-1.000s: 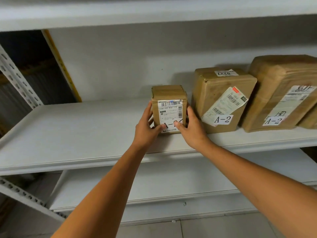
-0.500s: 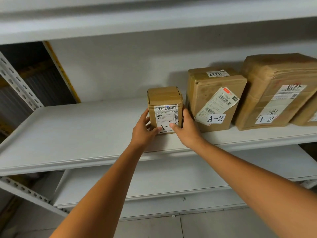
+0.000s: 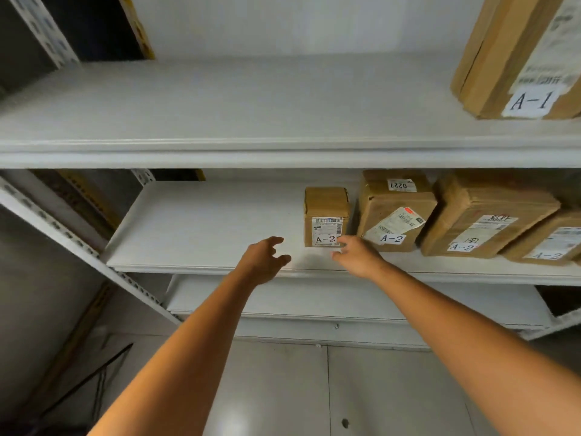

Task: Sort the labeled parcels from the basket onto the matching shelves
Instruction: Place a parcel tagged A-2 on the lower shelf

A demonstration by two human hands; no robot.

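White metal shelving, pale wall behind | left hand [image 3: 264, 259] loosely open, holding nothing, over the middle shelf's [image 3: 204, 228] front edge | right hand [image 3: 355, 254] also empty, fingertips just beside the small parcel [image 3: 327, 215] (labelled A-2) | parcel upright near the front edge, left of the other A-2 parcels [image 3: 394, 212] | A-1 parcel [image 3: 515, 55] at the top shelf's right end

I'm seeing a small brown cardboard parcel [image 3: 327, 201], its white label [image 3: 327, 231] lettered A-2 in black with barcode stripes, pale grey-white shelf [image 3: 201, 228], a second tan parcel [image 3: 375, 209] with a red patch on its white sticker [image 3: 396, 223], grey upright [image 3: 59, 229] dotted with dark holes, grey floor tiles [image 3: 283, 388].
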